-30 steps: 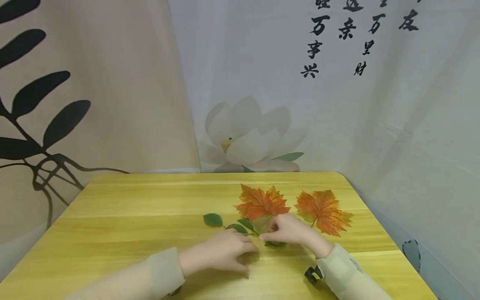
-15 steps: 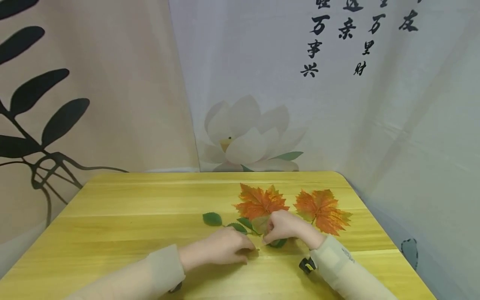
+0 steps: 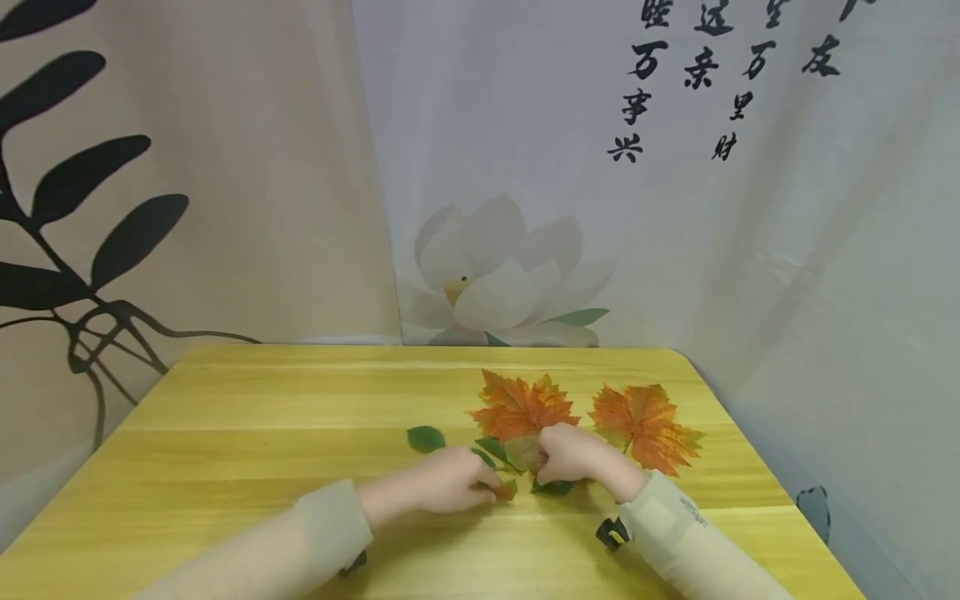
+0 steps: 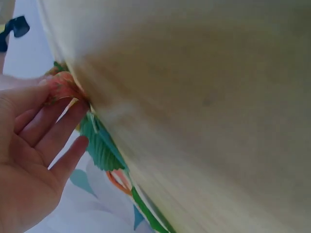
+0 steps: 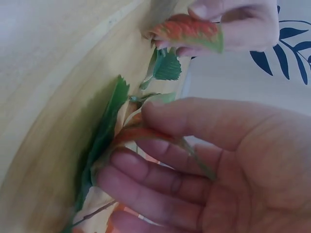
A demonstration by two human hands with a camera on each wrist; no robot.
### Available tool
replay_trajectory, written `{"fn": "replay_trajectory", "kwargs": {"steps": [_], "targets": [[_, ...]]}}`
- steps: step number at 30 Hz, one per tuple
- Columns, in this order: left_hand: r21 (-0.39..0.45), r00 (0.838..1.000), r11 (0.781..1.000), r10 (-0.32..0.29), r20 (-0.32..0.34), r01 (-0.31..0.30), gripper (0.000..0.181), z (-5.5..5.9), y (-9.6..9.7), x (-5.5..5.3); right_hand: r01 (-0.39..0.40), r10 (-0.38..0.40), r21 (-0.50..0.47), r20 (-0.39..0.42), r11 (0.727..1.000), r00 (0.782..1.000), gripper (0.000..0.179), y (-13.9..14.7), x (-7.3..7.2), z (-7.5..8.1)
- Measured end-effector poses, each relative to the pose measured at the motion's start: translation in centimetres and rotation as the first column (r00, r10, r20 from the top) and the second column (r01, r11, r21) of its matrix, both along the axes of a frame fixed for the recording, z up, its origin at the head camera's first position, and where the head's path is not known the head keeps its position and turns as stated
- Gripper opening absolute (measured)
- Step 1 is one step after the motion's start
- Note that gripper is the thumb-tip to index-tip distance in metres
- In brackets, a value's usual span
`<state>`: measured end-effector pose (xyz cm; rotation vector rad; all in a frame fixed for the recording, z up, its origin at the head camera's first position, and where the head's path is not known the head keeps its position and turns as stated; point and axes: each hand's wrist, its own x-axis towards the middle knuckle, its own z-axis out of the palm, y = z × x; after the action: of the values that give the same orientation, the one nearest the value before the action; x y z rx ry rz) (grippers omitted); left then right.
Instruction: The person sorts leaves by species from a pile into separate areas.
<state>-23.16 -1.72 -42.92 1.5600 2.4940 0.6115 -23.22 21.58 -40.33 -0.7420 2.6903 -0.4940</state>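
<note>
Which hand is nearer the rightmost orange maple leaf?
Right. The right hand is just left of the orange maple leaf; the left hand is much farther left.

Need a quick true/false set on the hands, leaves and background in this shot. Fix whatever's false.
1. The left hand pinches a red-and-green leaf. True.
2. The right hand is empty. False: the right hand holds an orange-tinged leaf between thumb and fingers.
3. The rightmost large orange leaf lies on the table, held by neither hand. True.
4. The characters on the backdrop are red. False: the backdrop bears black characters.
5. A small black object shows at the cuff of the right sleeve. True.
</note>
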Motion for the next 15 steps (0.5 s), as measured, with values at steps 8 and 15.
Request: {"fn": "replay_trajectory", "kwargs": {"steps": [8,15], "targets": [[0.077,0.973,0.993,0.069,0.220,-0.088,0.012,1.1,-0.3,-0.9,0.055,-0.057,-0.048,-0.037,0.997,0.998,0.042,1.5,0.5,0.3],[0.156,0.893,0.966,0.118,0.434,-0.204,0.022,1.4,-0.8,-1.5,0.159,-0.172,-0.220,-0.041,0.962,0.984,0.007,3.2,0.2,0.5]]}}
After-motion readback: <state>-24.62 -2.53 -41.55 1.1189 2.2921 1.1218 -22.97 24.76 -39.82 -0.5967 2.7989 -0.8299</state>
